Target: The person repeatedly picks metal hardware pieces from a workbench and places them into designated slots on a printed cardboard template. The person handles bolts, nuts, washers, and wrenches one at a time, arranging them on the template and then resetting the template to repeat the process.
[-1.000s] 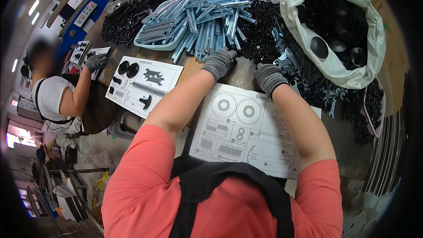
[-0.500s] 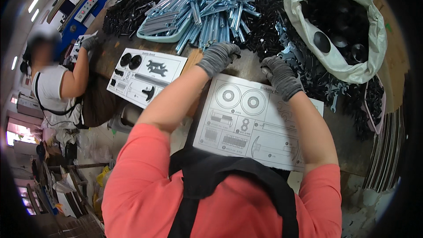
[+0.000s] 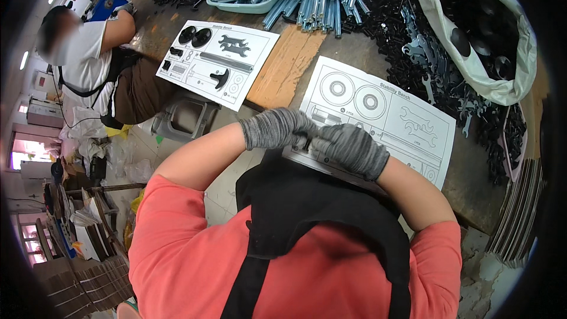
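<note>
My gloved left hand [image 3: 279, 129] and gloved right hand [image 3: 353, 150] meet at the near left edge of a white printed sheet [image 3: 407, 91]. Both have their fingers closed and their tips almost touch. A small dark piece [image 3: 306, 143] shows between them, too hidden to name. Line drawings of discs, wrenches and other parts cover the sheet, with no loose part visible on its uncovered area. To the left lies a second printed sheet [image 3: 251, 36], bearing black discs [image 3: 201, 37], wrenches [image 3: 234, 45], a metal rod [image 3: 227, 61] and a black T-shaped knob [image 3: 220, 78].
Metal tubes [image 3: 331, 6] are heaped in and beside a pale green tray [image 3: 248, 7] at the back. Black bolts [image 3: 387, 41] and loose wrenches [image 3: 422, 47] are piled right of them. A white sack [image 3: 434, 15] holds black discs. A co-worker [image 3: 88, 53] sits at far left.
Both hands have drawn back from the piles at the table's far side to the sheet's near edge and come together. The view has shifted, so the table contents sit higher.
</note>
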`<state>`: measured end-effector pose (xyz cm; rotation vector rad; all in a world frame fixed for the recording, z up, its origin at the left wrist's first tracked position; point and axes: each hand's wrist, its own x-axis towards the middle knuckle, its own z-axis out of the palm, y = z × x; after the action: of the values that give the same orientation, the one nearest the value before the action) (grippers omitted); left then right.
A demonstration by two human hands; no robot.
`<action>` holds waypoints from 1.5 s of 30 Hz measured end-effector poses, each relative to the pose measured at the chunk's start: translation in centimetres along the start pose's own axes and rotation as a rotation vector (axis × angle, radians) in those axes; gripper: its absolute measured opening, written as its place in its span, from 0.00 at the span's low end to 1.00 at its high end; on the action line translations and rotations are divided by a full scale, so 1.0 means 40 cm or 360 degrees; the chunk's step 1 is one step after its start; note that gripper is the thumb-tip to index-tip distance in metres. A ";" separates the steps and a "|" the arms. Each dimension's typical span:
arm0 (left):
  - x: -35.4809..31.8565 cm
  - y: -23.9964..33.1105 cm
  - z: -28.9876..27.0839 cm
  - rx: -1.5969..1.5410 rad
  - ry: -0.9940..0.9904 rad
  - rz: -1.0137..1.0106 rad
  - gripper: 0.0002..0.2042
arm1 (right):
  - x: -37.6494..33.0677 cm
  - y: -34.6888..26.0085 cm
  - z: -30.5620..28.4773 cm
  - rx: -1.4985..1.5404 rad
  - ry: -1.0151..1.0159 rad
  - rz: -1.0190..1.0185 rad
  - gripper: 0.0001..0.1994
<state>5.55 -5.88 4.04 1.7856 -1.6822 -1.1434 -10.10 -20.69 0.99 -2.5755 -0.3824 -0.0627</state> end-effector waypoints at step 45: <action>-0.022 0.064 0.047 0.0416 0.1042 0.0243 0.25 | -0.186 0.173 -0.177 -0.0199 0.0858 0.0781 0.14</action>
<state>2.57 -5.06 5.22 1.8625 -1.5573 -0.2230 -15.08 -31.91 2.73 -2.5642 0.4615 -0.5992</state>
